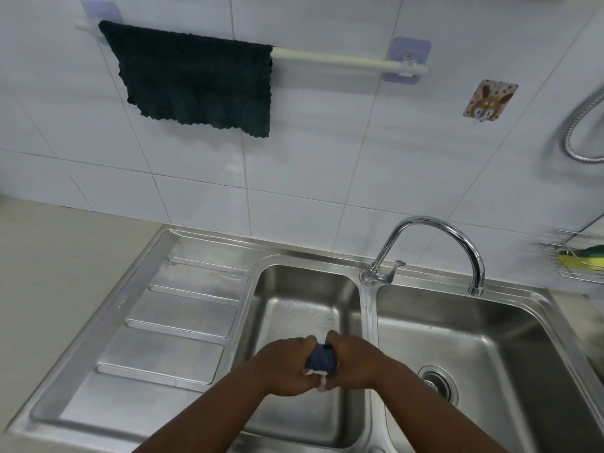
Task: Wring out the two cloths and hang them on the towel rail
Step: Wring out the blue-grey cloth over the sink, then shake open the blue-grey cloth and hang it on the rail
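Note:
A dark green cloth point(196, 80) hangs spread over the left half of the white towel rail point(343, 60) on the tiled wall. Over the small left sink basin point(294, 305), my left hand point(284, 367) and my right hand point(353, 364) squeeze a bunched blue cloth point(322, 358) between them. Only a small part of that cloth shows between my fists, with a white edge at the bottom.
A chrome tap point(434, 237) arches over the right basin point(474, 348), which has a drain point(438, 380). A ribbed draining board point(170, 322) lies to the left. A wire rack with a yellow-green sponge point(581, 256) and a metal hose point(581, 125) are at the right.

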`<control>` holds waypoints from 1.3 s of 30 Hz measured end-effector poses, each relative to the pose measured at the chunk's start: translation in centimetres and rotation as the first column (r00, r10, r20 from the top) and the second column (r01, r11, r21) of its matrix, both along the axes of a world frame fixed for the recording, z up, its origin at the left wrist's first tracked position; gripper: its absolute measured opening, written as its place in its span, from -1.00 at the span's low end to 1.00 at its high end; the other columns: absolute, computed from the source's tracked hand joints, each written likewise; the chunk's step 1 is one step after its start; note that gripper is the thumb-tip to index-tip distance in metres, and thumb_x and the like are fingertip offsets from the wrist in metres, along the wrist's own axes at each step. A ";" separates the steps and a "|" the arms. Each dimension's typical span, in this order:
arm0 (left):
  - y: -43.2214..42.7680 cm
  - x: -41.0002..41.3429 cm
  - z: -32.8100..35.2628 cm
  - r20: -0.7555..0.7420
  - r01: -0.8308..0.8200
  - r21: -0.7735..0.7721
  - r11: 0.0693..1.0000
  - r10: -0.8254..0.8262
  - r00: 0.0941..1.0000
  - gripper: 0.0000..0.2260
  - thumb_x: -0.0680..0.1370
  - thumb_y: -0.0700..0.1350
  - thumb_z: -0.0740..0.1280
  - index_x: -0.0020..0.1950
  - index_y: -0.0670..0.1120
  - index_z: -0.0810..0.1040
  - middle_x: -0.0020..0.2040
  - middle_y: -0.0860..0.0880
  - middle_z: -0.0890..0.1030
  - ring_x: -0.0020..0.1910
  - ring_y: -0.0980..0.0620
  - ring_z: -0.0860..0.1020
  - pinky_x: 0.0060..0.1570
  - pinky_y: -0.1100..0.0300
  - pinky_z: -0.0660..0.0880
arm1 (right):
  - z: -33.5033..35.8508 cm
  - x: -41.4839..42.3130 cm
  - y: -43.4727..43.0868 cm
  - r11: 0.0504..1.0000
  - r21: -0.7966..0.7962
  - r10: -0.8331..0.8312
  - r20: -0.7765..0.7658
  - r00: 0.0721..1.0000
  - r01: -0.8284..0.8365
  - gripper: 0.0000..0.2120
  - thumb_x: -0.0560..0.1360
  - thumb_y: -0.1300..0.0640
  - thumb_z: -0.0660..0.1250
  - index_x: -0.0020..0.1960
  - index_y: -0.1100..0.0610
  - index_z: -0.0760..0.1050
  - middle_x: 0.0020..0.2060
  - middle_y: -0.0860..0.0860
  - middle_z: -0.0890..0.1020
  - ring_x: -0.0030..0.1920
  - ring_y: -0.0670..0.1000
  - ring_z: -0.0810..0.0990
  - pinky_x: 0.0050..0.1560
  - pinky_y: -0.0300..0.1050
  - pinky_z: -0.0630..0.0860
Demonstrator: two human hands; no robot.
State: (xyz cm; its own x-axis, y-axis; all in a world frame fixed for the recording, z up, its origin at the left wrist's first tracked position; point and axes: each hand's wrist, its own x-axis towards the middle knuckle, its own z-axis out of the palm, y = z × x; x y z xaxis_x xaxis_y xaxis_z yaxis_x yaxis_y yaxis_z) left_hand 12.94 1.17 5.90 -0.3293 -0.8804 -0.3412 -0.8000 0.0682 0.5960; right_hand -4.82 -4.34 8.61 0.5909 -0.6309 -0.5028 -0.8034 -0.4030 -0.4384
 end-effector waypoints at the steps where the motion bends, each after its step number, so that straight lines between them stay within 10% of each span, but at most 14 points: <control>1: 0.0 0.3 0.3 -0.041 -0.024 -0.002 1.000 0.024 0.999 -0.62 0.50 0.23 0.23 0.11 -0.03 0.39 0.03 -0.04 0.58 -0.09 0.01 0.54 -0.05 0.03 0.51 | 0.7 -0.4 -0.2 0.991 0.111 -0.084 0.081 0.993 0.075 -0.40 0.25 -0.15 0.55 0.12 0.08 0.38 0.02 0.05 0.61 -0.03 0.01 0.60 -0.05 -0.10 0.55; 5: -0.1 1.4 0.5 -0.243 -0.188 -0.165 0.968 0.145 0.959 -0.77 0.61 0.17 0.04 0.07 0.08 0.37 -0.09 0.02 0.54 -0.16 0.04 0.51 -0.10 -0.05 0.50 | 3.2 -0.9 -0.8 0.834 0.434 -0.493 0.309 0.813 0.341 -0.76 0.51 -0.06 0.33 0.04 0.06 0.39 -0.27 -0.01 0.50 -0.37 -0.13 0.45 -0.36 -0.27 0.35; 8: -0.1 1.8 0.7 -0.366 -0.314 -0.234 0.920 0.216 0.905 -0.84 0.59 0.04 0.20 0.13 0.10 0.48 -0.03 0.04 0.54 -0.06 0.18 0.51 -0.05 0.24 0.49 | 3.5 -0.7 -0.8 0.703 0.560 -0.693 0.402 0.598 0.439 -0.84 0.64 0.11 0.13 -0.09 0.12 0.37 -0.48 -0.02 0.39 -0.53 -0.09 0.25 -0.48 -0.20 0.17; 13: 0.1 3.1 2.3 -0.593 -0.595 -0.122 0.794 0.422 0.685 -0.82 0.45 -0.22 0.47 -0.04 0.04 0.68 -0.02 0.03 0.65 -0.01 0.20 0.60 -0.05 0.40 0.51 | 4.6 -1.4 -1.0 0.746 0.396 -0.655 0.584 0.480 0.536 -0.80 0.57 0.12 0.30 -0.19 0.18 0.48 -0.54 -0.01 0.49 -0.52 -0.04 0.38 -0.44 -0.15 0.35; 17: 0.9 4.4 3.6 -0.678 -0.653 0.037 0.757 0.499 0.540 -0.89 0.40 -0.32 0.49 -0.19 -0.12 0.71 -0.23 -0.04 0.72 -0.24 0.07 0.66 -0.19 0.32 0.57 | 4.8 -2.8 -2.7 0.503 0.512 -0.797 0.587 0.144 0.696 -0.73 0.50 0.05 0.40 -0.27 0.17 0.44 -0.55 0.03 0.40 -0.58 -0.06 0.27 -0.55 -0.22 0.24; 21: 1.5 7.3 3.8 -0.657 -0.765 0.042 0.643 0.594 0.464 -0.89 0.40 -0.33 0.48 -0.22 -0.12 0.68 -0.32 0.05 0.71 -0.32 0.12 0.64 -0.25 0.30 0.56 | 7.3 -4.6 -4.0 0.429 0.492 -0.795 0.604 0.058 0.758 -0.73 0.49 0.06 0.41 -0.27 0.20 0.44 -0.49 0.10 0.40 -0.55 -0.04 0.26 -0.53 -0.17 0.24; 24: 2.1 9.9 2.8 -0.451 -0.746 -0.106 0.657 0.636 0.625 -0.85 0.42 -0.21 0.50 -0.28 0.01 0.64 -0.35 0.02 0.68 -0.31 0.07 0.62 -0.18 0.13 0.55 | 9.7 -5.7 -4.3 0.485 0.470 -0.759 0.645 0.088 0.738 -0.74 0.47 0.06 0.43 -0.28 0.21 0.52 -0.43 0.13 0.45 -0.49 0.00 0.29 -0.49 -0.14 0.27; 28: 2.8 9.2 2.5 -0.028 -0.435 -0.070 0.898 0.434 0.900 -0.90 0.49 -0.09 0.43 -0.16 0.10 0.55 -0.07 0.04 0.64 -0.05 0.04 0.62 0.00 0.19 0.54 | 12.6 -5.0 -3.5 0.736 0.319 -0.588 0.739 0.329 0.597 -0.86 0.52 0.12 0.35 -0.11 0.10 0.69 -0.32 0.06 0.66 -0.31 0.04 0.55 -0.21 -0.07 0.51; 34: 0.3 1.5 6.8 -0.583 -0.505 -0.094 0.858 0.364 0.726 -0.32 0.44 0.00 0.49 0.48 0.15 0.24 0.43 0.20 0.36 0.38 0.21 0.37 0.29 0.23 0.40 | 15.5 -1.4 -1.6 0.951 0.189 -0.301 0.734 0.609 0.243 -0.78 0.57 0.27 0.28 -0.01 0.04 0.67 -0.03 -0.03 0.72 0.07 -0.04 0.65 0.11 -0.11 0.56; 39: -2.4 -0.6 10.5 -0.578 -0.223 -0.195 0.955 0.072 0.813 -0.56 0.46 -0.05 0.45 0.31 0.05 0.47 0.19 0.04 0.62 0.17 0.14 0.57 0.19 0.09 0.52 | 16.7 -0.8 -1.1 0.974 0.161 -0.227 0.702 0.675 0.161 -0.83 0.57 0.21 0.30 0.04 0.04 0.64 -0.02 -0.01 0.71 0.06 -0.03 0.66 0.12 -0.12 0.57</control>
